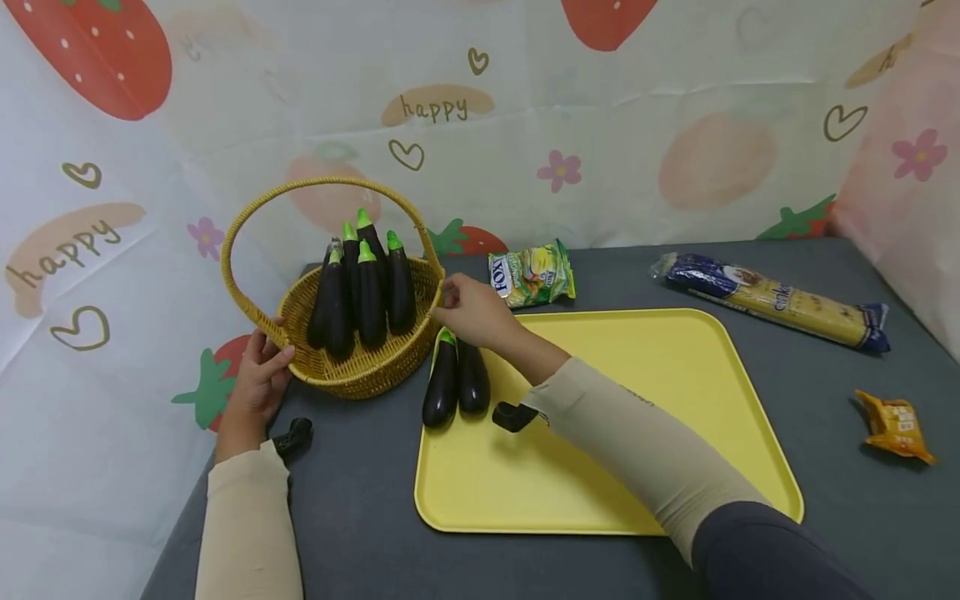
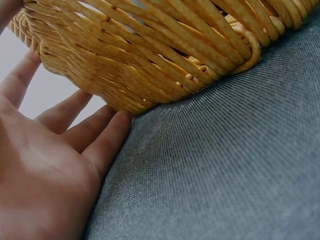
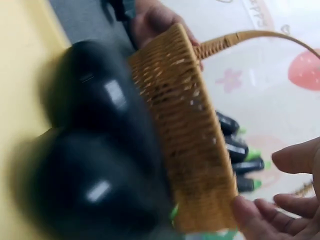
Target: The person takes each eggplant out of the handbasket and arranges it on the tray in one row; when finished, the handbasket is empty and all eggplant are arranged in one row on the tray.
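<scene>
Pointing stem-up: eggplants (image 1: 370, 304) in basket (image 1: 375, 383)

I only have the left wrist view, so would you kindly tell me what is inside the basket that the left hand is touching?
Observer: The basket holds several eggplants, their green ends pointing up.
Operator: Thank you; what is at the opposite side of the basket?
Observer: The right hand is there, at the basket's edge.
Operator: And is anything lying close by?
Observer: Yes, two more eggplants lie side by side on a yellow tray.
</scene>
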Demonstrator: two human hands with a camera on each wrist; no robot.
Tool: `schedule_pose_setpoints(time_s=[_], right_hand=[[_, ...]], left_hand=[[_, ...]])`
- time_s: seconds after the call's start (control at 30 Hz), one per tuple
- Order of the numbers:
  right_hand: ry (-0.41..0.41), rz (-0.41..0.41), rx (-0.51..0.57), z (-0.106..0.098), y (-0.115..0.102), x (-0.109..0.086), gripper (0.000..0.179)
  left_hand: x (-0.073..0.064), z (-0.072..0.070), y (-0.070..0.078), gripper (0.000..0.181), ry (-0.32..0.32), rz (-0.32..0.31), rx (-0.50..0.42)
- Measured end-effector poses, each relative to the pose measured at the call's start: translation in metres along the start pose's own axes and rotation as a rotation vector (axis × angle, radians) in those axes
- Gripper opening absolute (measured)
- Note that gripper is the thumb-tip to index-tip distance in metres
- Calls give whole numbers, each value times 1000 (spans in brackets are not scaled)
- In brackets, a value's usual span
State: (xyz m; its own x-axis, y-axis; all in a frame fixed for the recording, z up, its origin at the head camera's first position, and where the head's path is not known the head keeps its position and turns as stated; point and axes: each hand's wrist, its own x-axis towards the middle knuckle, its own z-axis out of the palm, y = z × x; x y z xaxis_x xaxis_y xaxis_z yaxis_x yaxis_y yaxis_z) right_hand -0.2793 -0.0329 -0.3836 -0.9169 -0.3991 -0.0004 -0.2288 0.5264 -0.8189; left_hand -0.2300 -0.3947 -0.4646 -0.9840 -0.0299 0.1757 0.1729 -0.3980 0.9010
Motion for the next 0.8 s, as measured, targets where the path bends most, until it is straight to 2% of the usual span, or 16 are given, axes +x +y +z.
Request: schedule_pose_setpoints(time_s=[0.1, 0.23, 0.3, 0.47, 0.57, 0.67, 0.8], right_hand=[[15, -48, 13, 13, -16, 21, 51], [17, -23, 74, 33, -27, 49, 58], [32, 20, 75, 41, -31, 59, 62], [63, 137, -15, 55, -43, 78, 67], [51, 195, -94, 59, -47, 85, 67], [51, 224, -148, 63, -49, 93, 67], [67, 237, -162, 68, -47, 98, 67]], left_hand=[[0, 0, 1, 42, -1, 1, 12], [0, 1, 1, 41, 2, -3, 17], [0, 2, 1, 41, 0, -9, 15], [-2, 0, 2, 41, 3, -22, 3], [-2, -1, 1, 41, 10, -20, -1], [-1, 0, 1, 41, 15, -18, 8], [-1, 1, 0, 40, 24, -17, 26]])
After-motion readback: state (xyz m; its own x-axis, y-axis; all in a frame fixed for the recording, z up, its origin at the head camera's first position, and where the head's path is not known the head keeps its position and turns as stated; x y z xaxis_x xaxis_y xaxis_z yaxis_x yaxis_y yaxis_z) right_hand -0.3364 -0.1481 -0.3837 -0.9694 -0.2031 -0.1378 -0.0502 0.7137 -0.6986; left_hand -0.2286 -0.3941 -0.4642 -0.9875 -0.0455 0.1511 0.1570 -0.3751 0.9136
